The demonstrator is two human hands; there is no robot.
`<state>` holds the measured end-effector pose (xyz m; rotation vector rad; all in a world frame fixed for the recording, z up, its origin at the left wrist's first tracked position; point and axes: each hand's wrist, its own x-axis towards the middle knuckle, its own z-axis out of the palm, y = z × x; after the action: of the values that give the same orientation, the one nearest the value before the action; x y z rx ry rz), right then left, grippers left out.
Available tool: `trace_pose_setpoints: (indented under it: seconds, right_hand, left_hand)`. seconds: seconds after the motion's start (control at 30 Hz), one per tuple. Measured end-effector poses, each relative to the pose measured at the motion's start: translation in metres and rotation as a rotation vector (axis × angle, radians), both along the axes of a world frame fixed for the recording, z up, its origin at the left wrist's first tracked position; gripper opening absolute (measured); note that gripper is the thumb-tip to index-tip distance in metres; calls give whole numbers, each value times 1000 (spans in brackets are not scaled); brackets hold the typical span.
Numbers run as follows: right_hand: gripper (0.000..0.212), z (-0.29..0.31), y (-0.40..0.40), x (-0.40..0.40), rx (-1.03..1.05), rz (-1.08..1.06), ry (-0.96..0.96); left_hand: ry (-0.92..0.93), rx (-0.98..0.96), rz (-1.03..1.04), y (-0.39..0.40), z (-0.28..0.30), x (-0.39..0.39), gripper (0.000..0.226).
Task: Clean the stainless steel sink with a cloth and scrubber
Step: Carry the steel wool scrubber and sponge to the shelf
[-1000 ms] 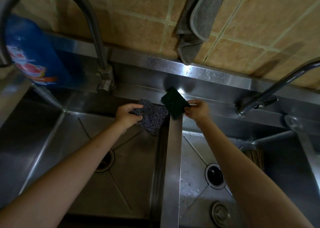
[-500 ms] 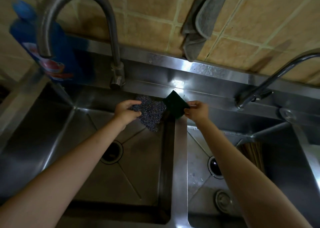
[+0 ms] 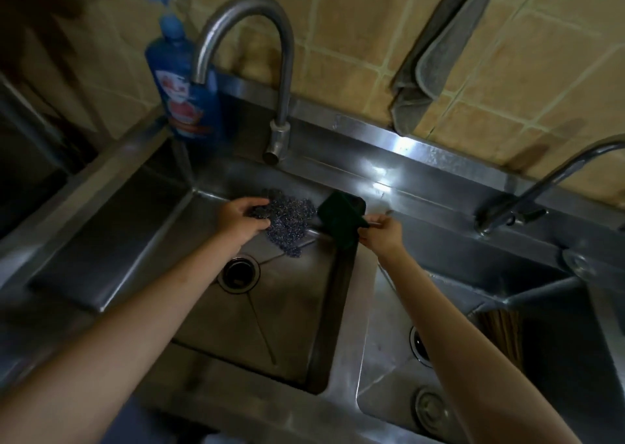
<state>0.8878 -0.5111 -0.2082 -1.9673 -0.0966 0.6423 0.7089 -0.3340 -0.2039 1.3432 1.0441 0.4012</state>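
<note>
A stainless steel double sink (image 3: 367, 308) fills the view, with a left basin and a right basin split by a steel divider. My left hand (image 3: 240, 219) grips a dark speckled cloth (image 3: 287, 224) over the far part of the left basin. My right hand (image 3: 384, 232) pinches a dark green scrubber pad (image 3: 341, 219) by its corner, just above the far end of the divider. Cloth and scrubber hang side by side, almost touching.
A curved tap (image 3: 267, 71) rises behind the left basin, beside a blue soap bottle (image 3: 182, 82). A grey towel (image 3: 436, 58) hangs on the tiled wall. A second tap (image 3: 541, 183) stands at the right. Drains (image 3: 238, 273) sit in both basins; chopsticks (image 3: 500, 332) stand in a holder at the right.
The view has swung left and up, so the tap and bottle now show fully. Both hands have shifted a little left over the left basin, still holding the cloth and scrubber.
</note>
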Motion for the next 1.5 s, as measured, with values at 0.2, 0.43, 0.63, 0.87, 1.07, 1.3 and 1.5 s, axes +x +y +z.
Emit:
trace_pose_setpoints:
  seconds: [0.2,0.43,0.63,0.87,1.07,1.3,1.5]
  right_hand:
    - [21,26,10,-31,30,109,-44]
    - [21,59,41,-83,57,283,-30]
    - [21,91,76,-134,146,420,12]
    - [23,128,130,-196,303,533,47]
    - [24,152,184,-246,387,552,164]
    - [22,172,244,-297,378,522,168]
    - [18,191,286,-339,378,514,144]
  left_hand:
    - [-39,-1,187,-17,18,-66,42]
    - [-103,23,475,-28,42,-144,42]
    - [-218,-21,636,-24,64,-209,42]
    - [-311,33,762,14,98,-276,40]
    - [-352,95,804,57,132,-325,40]
    - [-367,143,817,110,155,-382,41]
    - [-381,161,842,148,171,-422,42]
